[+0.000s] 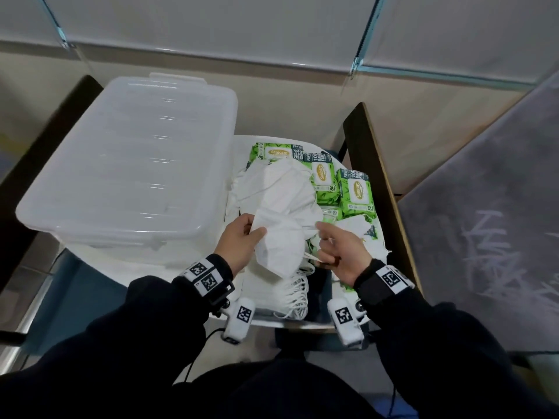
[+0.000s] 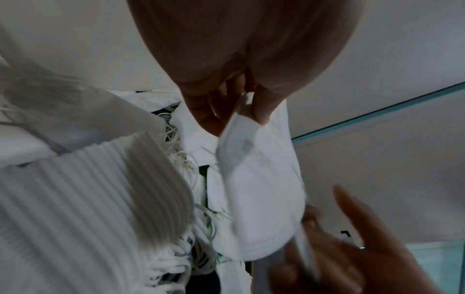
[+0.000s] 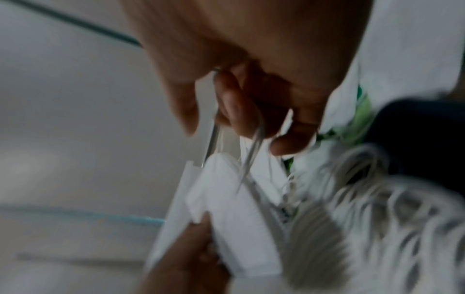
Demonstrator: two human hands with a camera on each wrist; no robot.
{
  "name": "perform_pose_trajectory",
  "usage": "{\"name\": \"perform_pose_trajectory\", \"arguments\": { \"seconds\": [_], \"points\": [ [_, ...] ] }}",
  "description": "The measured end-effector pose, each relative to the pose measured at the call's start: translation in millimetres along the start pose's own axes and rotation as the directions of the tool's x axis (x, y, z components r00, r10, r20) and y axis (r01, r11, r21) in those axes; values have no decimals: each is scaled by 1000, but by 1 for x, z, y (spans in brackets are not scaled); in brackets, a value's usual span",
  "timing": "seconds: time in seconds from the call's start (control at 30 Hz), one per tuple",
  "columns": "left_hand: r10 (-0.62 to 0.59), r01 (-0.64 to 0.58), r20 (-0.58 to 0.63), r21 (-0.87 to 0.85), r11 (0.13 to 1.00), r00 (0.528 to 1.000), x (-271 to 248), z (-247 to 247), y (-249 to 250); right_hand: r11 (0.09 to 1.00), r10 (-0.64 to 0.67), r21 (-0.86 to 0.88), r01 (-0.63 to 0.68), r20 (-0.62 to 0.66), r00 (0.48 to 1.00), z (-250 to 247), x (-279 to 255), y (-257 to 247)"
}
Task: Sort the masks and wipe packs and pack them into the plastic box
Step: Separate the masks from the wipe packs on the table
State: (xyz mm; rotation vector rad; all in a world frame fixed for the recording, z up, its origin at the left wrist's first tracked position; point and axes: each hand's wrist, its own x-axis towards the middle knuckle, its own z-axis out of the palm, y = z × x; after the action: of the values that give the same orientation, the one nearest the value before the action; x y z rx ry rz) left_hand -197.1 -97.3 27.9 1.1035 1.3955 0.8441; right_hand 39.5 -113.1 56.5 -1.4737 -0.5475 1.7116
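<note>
My left hand [image 1: 252, 234] pinches the edge of a few folded white masks [image 1: 278, 249] held above the table. In the left wrist view, thumb and fingers [image 2: 264, 111] clamp the top of those masks [image 2: 259, 179]. My right hand [image 1: 325, 252] is beside them, its fingers curled round the thin white ear loops [image 3: 251, 151]. More loose masks [image 1: 272, 182] are heaped behind. A neat mask stack [image 1: 284, 297] lies near me. Green wipe packs [image 1: 354, 192] lie at the back right. The translucent plastic box [image 1: 130, 164] stands at the left with its lid on.
Everything lies on a white table [image 1: 187, 261]. A dark wooden chair back [image 1: 372, 152] stands close on the right, and another dark edge [image 1: 36, 152] runs along the left. A grey rug [image 1: 484, 207] covers the floor at right.
</note>
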Motion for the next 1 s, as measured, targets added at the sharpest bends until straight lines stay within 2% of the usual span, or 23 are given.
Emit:
{"name": "perform_pose_trajectory", "arguments": {
  "seconds": [0.07, 0.1, 0.23, 0.3, 0.4, 0.5, 0.57, 0.63, 0.67, 0.73, 0.8, 0.83, 0.87, 0.9, 0.93, 0.97, 1.0],
  "points": [
    [33, -34, 33, 33, 999, 999, -4, -6, 3, 922, -86, -377, 90, 27, 996, 7, -10, 5],
    [59, -65, 70, 93, 994, 996, -5, -9, 4, 871, -116, -474, 127, 53, 992, 9, -13, 8],
    [105, -212, 271, 403, 890, 957, -15, -27, 13, 753, -208, -616, 232, 112, 972, 5, -14, 24],
    [135, -305, 346, 503, 809, 928, -18, -35, 20, 743, -227, -619, 255, 125, 966, 6, -15, 32],
    [148, -415, 440, 604, 681, 885, -20, -46, 27, 780, -202, -581, 232, 118, 972, 9, -20, 39],
    [93, -415, 465, 661, 625, 881, -25, -55, 18, 862, -162, -468, 197, 113, 980, 5, -21, 42],
    [32, -382, 461, 692, 613, 887, -30, -63, 6, 928, -202, -316, 198, 19, 979, -11, -17, 35],
    [8, -390, 462, 741, 546, 887, -35, -69, -2, 937, -228, -281, 205, -52, 972, -29, -16, 26],
    [13, -396, 459, 750, 530, 888, -37, -72, -3, 929, -235, -305, 210, -46, 971, -33, -15, 24],
    [30, -361, 427, 721, 591, 904, -37, -71, 0, 919, -212, -331, 212, 36, 977, -27, -16, 26],
    [44, -272, 341, 658, 702, 939, -34, -70, 1, 922, -197, -319, 219, 101, 975, -11, -12, 36],
    [33, -201, 277, 605, 770, 960, -34, -70, 0, 898, -216, -366, 246, 120, 969, -4, -11, 41],
    [-4, -112, 216, 521, 846, 976, -34, -71, -3, 823, -246, -490, 288, 149, 958, 2, -9, 47],
    [-77, 4, 169, 393, 920, 983, -37, -70, -8, 675, -254, -664, 321, 200, 946, 7, -10, 54],
    [-176, 140, 150, 222, 965, 973, -42, -69, -12, 451, -245, -822, 348, 261, 934, 9, -11, 65],
    [-272, 266, 162, 56, 962, 949, -48, -67, -17, 192, -216, -911, 366, 324, 921, 11, -10, 77],
    [-338, 355, 187, -63, 933, 922, -54, -65, -21, -27, -190, -926, 376, 374, 908, 11, -7, 89]
  ]
}}
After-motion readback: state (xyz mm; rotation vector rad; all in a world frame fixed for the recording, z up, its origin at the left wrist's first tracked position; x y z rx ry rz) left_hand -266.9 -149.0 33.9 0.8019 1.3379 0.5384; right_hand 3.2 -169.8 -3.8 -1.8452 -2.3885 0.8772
